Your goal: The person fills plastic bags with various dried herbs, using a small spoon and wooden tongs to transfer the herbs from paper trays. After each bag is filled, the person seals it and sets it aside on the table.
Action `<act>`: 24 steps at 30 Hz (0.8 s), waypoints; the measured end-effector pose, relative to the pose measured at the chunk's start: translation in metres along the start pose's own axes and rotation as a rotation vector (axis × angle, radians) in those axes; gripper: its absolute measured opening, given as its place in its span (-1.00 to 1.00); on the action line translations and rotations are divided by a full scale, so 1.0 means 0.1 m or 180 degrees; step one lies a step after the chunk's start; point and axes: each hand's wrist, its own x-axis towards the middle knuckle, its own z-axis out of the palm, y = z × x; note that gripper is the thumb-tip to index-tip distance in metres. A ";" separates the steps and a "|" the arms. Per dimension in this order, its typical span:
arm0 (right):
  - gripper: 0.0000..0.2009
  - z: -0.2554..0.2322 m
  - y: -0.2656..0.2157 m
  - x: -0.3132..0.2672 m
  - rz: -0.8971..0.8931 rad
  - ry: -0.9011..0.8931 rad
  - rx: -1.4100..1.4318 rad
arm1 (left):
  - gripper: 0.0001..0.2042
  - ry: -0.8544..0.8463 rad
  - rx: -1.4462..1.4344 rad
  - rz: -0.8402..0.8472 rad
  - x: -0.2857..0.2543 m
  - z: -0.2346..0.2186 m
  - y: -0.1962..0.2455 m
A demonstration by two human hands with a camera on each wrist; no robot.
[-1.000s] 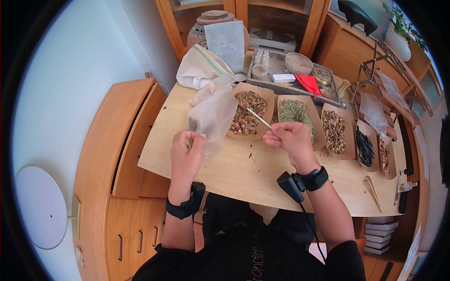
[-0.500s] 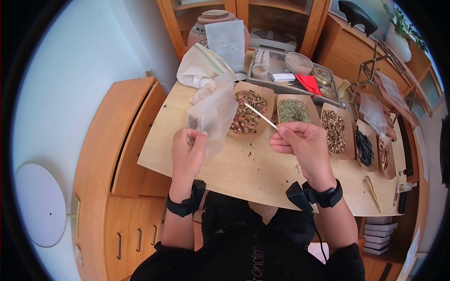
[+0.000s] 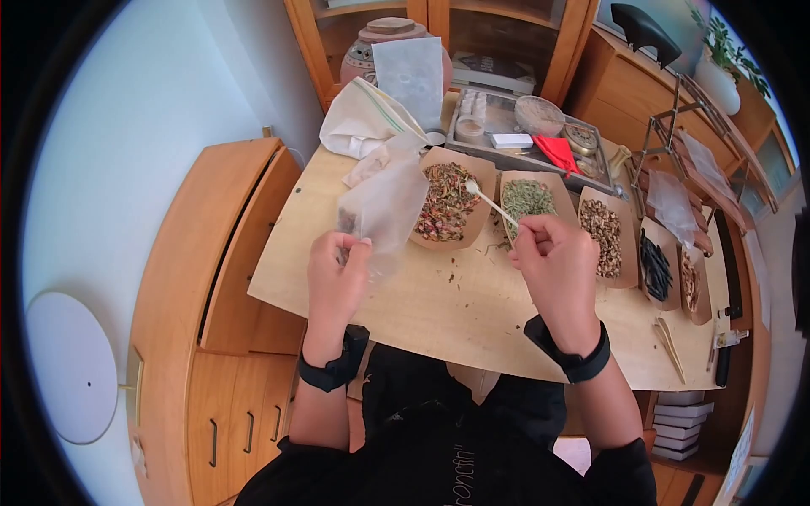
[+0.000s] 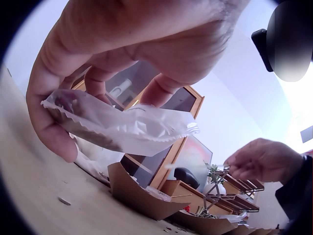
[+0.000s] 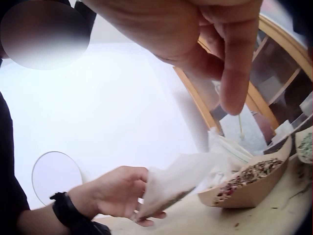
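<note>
My left hand (image 3: 337, 274) holds a translucent bag (image 3: 381, 207) by its edge; in the left wrist view the bag (image 4: 122, 125) shows its mouth and dark matter inside. With thumb and fingers my right hand (image 3: 557, 274) pinches a thin pale stick-like spoon (image 3: 498, 207), its small rounded end above the boat tray of reddish dried petals (image 3: 447, 202). From the right wrist, the bag (image 5: 171, 183) hangs in the left hand (image 5: 120, 191) beside that tray (image 5: 244, 196), with some dark matter low inside it.
Further right stand trays of green herb (image 3: 530, 199), brown pieces (image 3: 601, 236), black strips (image 3: 656, 263) and pale slices (image 3: 692, 282). Wooden tweezers (image 3: 671, 347) lie at the right front. Behind are a cloth bag (image 3: 359, 118) and a grey tray (image 3: 498, 154) of containers.
My right hand has moved right and turned over, fingers now pointing down. The spoon's tip has shifted right to the petal tray's right part. My left hand and the bag have barely moved.
</note>
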 end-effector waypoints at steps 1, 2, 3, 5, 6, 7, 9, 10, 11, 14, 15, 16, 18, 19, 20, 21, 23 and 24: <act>-0.93 -0.01 0.08 0.03 0.0071 -0.0071 -0.0165 | -0.79 0.0042 0.0082 0.0131 0.02 0.00 -0.03; -0.92 -0.02 0.13 0.03 0.0156 -0.0160 -0.0324 | -0.79 0.0033 0.0081 0.0136 0.02 0.00 -0.02; -0.92 -0.01 0.15 0.05 0.0158 -0.0155 -0.0328 | -0.78 -0.0041 0.0007 -0.0001 0.00 -0.02 0.03; -0.92 0.02 0.20 0.08 0.0248 -0.0408 -0.0641 | -0.78 -0.0111 -0.0066 -0.0138 0.00 -0.01 0.03; -0.92 0.05 0.25 0.10 0.0249 -0.0409 -0.0641 | -0.78 -0.0044 -0.0018 -0.0033 0.01 0.00 -0.02; -0.91 0.09 0.31 0.12 0.0286 -0.0432 -0.0581 | -0.78 0.0025 0.0030 0.0072 0.01 0.01 -0.05; -0.91 0.18 0.39 0.18 0.0314 -0.0458 -0.0515 | -0.78 0.0002 0.0043 0.0080 0.01 0.01 -0.06; -0.89 0.23 0.41 0.21 0.0754 -0.0548 -0.0035 | -0.78 -0.0025 0.0055 0.0084 0.01 0.01 -0.06; -0.88 0.26 0.42 0.23 0.1195 -0.0635 0.0447 | -0.78 -0.0020 0.0058 0.0084 0.01 0.01 -0.05; -0.84 0.32 0.45 0.27 0.1447 -0.0836 0.0885 | -0.78 -0.0021 0.0005 0.0024 0.00 0.00 -0.03; -0.84 0.32 0.45 0.27 0.1451 -0.0840 0.0885 | -0.78 -0.0014 0.0054 0.0044 0.00 0.00 -0.03; -0.84 0.32 0.46 0.28 0.1605 -0.0897 0.1140 | -0.78 -0.0007 0.0103 0.0066 0.01 0.00 -0.03; -0.84 0.31 0.47 0.29 0.1756 -0.0952 0.1395 | -0.78 -0.0023 0.0072 0.0045 0.01 -0.01 -0.02; -0.83 0.30 0.48 0.30 0.1845 -0.0977 0.1536 | -0.77 -0.0041 0.0040 0.0027 0.01 -0.01 -0.02; -0.83 0.28 0.49 0.30 0.1935 -0.1000 0.1676 | -0.77 -0.0046 0.0039 0.0026 0.01 0.00 -0.02; -0.83 0.27 0.50 0.31 0.1936 -0.0995 0.1675 | -0.77 -0.0041 0.0054 0.0040 0.02 0.00 -0.02; -0.82 0.24 0.52 0.32 0.2038 -0.0997 0.1755 | -0.78 -0.0039 0.0067 0.0058 0.02 0.01 -0.03; -0.82 0.23 0.52 0.32 0.2036 -0.0995 0.1754 | -0.78 -0.0026 0.0066 0.0069 0.02 0.02 -0.03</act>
